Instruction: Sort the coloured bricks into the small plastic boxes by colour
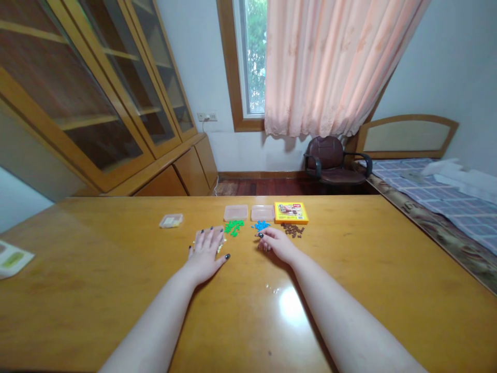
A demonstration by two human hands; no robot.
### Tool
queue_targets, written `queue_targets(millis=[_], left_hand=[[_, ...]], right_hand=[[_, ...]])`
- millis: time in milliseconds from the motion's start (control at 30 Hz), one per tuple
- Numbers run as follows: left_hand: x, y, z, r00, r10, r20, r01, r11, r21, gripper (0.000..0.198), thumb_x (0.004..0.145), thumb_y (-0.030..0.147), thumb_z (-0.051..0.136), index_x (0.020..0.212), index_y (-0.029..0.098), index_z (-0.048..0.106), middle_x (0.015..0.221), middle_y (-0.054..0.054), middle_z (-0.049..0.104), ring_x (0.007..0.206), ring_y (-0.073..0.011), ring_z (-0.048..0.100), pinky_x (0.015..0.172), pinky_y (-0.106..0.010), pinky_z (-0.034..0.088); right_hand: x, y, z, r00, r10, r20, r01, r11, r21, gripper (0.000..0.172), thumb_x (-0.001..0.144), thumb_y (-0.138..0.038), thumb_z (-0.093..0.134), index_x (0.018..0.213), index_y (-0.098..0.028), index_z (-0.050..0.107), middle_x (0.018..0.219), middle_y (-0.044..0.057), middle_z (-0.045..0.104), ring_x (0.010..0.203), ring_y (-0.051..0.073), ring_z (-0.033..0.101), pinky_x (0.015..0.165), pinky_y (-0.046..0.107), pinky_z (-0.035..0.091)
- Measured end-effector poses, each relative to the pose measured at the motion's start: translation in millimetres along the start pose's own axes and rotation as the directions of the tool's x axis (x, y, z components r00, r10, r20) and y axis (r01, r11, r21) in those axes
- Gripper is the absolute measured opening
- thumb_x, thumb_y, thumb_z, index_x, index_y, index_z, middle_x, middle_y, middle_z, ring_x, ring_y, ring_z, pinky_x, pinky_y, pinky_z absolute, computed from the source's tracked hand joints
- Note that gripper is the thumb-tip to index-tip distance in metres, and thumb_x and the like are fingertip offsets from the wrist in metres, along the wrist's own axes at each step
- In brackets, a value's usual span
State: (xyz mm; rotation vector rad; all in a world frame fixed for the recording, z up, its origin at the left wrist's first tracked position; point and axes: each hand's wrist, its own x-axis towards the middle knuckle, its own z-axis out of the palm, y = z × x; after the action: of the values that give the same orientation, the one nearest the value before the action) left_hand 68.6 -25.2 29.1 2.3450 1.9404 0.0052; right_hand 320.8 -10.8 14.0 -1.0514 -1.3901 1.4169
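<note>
Wooden table [349, 311] beneath a flat left hand [205, 254], curled right hand [274, 244].

Head-worn view looking forward, down at left hand [205, 254], right hand [276, 244]

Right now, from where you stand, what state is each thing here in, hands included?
left hand: flat, palm down on the wooden table
right hand: fingers curled, beside the blue beads
blue beads: loose, in a small scattered heap
green beads: loose, in a scattered heap
brown beads: loose, in a scattered heap
glass cabinet doors: shut
pink curtain: drawn across most of the window
</note>
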Motion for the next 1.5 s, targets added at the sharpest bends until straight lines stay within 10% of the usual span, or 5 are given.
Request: queue_targets(millis=[567, 867, 1000, 1233, 1500], left_hand=[[-65.4, 50.7, 11.3, 0.954, 0.295, -0.052, -0.298, 0.951, -0.079, 0.067, 0.077, 0.048, 0.048, 0.137, 0.034, 0.023, 0.145, -0.006, 0.021, 0.132, -0.0352, 0.014, 0.100, -0.062, 0.017], [-7.1, -30.8, -7.7, 0.995, -0.098, -0.035, 0.099, 0.995, 0.012, 0.059, 0.086, 0.046, 0.031, 0.140, 0.024, 0.019, 0.147, -0.011, 0.008, 0.134, -0.0306, 0.007, 0.103, -0.057, 0.010], [-5.5, -46.9, 3.9, 0.999, 0.037, -0.008, -0.037, 0.999, 0.006, 0.058, 0.087, 0.045, 0.026, 0.139, 0.020, 0.021, 0.146, -0.008, 0.018, 0.134, -0.0231, 0.014, 0.108, -0.049, 0.010], [-19.3, -11.9, 8.3, 0.906, 0.423, -0.018, -0.423, 0.903, -0.076, 0.069, 0.084, 0.053, 0.035, 0.141, 0.020, 0.012, 0.145, -0.008, 0.018, 0.133, -0.0225, 0.019, 0.109, -0.042, 0.014], [-12.8, 37.6, 12.3, 0.857, 0.513, -0.044, -0.510, 0.833, -0.216, 0.061, 0.085, 0.048, 0.038, 0.138, 0.022, 0.024, 0.142, -0.007, 0.028, 0.129, -0.0211, 0.028, 0.108, -0.039, 0.024]], right_hand=[[-2.0, 5.0, 1.5, 0.998, -0.065, 0.014, 0.066, 0.987, -0.145, 0.023, 0.076, -0.034, 0.054, 0.092, -0.017, 0.057, 0.076, 0.002, 0.063, 0.062, 0.012, 0.055, 0.058, 0.025, 0.043], [-22.9, -17.9, 23.0, 0.893, -0.274, 0.358, 0.440, 0.704, -0.558, 0.069, 0.062, -0.045, 0.069, 0.124, -0.025, 0.046, 0.128, 0.010, 0.046, 0.117, 0.026, 0.040, 0.098, 0.043, 0.029], [-29.3, -17.9, 36.5, 0.878, -0.212, 0.430, 0.460, 0.623, -0.632, 0.072, 0.060, -0.041, 0.071, 0.126, -0.028, 0.045, 0.127, 0.009, 0.047, 0.115, 0.028, 0.041, 0.096, 0.044, 0.028], [-13.5, -5.7, 17.0, 0.924, -0.381, 0.033, 0.362, 0.845, -0.394, 0.048, 0.068, -0.029, 0.064, 0.114, -0.025, 0.053, 0.114, 0.005, 0.055, 0.104, 0.021, 0.049, 0.091, 0.037, 0.036], [2.0, -1.5, -7.4, 0.860, -0.231, -0.456, 0.204, 0.973, -0.108, 0.050, 0.066, -0.030, 0.061, 0.115, -0.020, 0.051, 0.110, 0.006, 0.057, 0.086, 0.019, 0.053, 0.077, 0.032, 0.042]])
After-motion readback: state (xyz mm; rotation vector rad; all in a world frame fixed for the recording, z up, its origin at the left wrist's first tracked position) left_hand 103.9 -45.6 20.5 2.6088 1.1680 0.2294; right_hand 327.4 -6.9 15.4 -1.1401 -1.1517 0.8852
